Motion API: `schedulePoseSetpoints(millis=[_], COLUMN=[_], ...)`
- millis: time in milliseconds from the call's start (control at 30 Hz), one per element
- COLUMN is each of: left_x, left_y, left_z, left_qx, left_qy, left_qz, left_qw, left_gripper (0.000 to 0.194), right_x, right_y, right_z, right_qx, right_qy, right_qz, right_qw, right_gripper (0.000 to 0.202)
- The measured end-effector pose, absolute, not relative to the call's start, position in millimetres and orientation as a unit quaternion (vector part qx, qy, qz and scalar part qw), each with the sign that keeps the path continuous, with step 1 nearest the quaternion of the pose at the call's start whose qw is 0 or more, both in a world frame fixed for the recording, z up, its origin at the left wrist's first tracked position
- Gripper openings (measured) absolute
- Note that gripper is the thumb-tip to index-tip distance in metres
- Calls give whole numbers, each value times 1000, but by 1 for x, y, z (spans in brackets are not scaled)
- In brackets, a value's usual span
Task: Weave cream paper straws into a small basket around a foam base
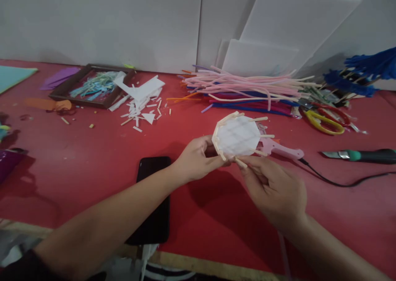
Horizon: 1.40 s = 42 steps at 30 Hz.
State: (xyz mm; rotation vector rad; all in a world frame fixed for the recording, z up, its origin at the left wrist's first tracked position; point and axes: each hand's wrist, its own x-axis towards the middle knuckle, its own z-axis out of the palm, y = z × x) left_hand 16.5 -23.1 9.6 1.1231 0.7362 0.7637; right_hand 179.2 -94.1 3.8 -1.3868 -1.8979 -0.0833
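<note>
A white many-sided disc (pixel 239 135) with short pale sticks around its rim is held above the red table. My left hand (pixel 198 157) grips its lower left edge, fingers closed on it. At the lower edge, my right hand (pixel 275 186) pinches a short pale stick (pixel 241 162) against the disc. The sticks at the left overlap along the rim, while those at the right point outward. Behind the disc's right side lies a pink glue gun (pixel 283 149), partly hidden by the disc.
A black phone (pixel 154 206) lies under my left forearm. Beyond are a brown tray (pixel 107 104), white scraps (pixel 142 95), pink pipe cleaners (pixel 247 85) and scissors (pixel 324 122). A cutter (pixel 365 155) lies right, near the black cord (pixel 343 185). White boards (pixel 297 21) lean behind.
</note>
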Motion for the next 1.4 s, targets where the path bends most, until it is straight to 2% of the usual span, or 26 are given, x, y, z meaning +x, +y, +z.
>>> schedulePoseSetpoints(millis=[300,667,833,1033,1200,1400], left_x=[16,16,13,11,12,10], left_y=[-22,-22,-21,-18,-18,-19], left_z=[8,5,5,4,2,3], left_qx=[503,493,459,441,439,465], left_qy=[324,336,334,322,316,316], left_qz=[349,341,341,327,321,324], left_qw=[721,727,750,771,777,761], left_gripper=[30,37,42,46,45,45], right_x=[186,188,200,203,203,202], right_y=[-89,-88,-84,-83,-81,-78], right_z=[1,6,8,12,9,6], right_qx=[-497,-486,-457,-502,-536,-557], right_qy=[-774,-786,-783,-737,-675,-586], right_qz=[-66,-37,-58,34,171,345], right_qw=[387,380,419,452,478,477], right_gripper=[17,20,16,6,2,20])
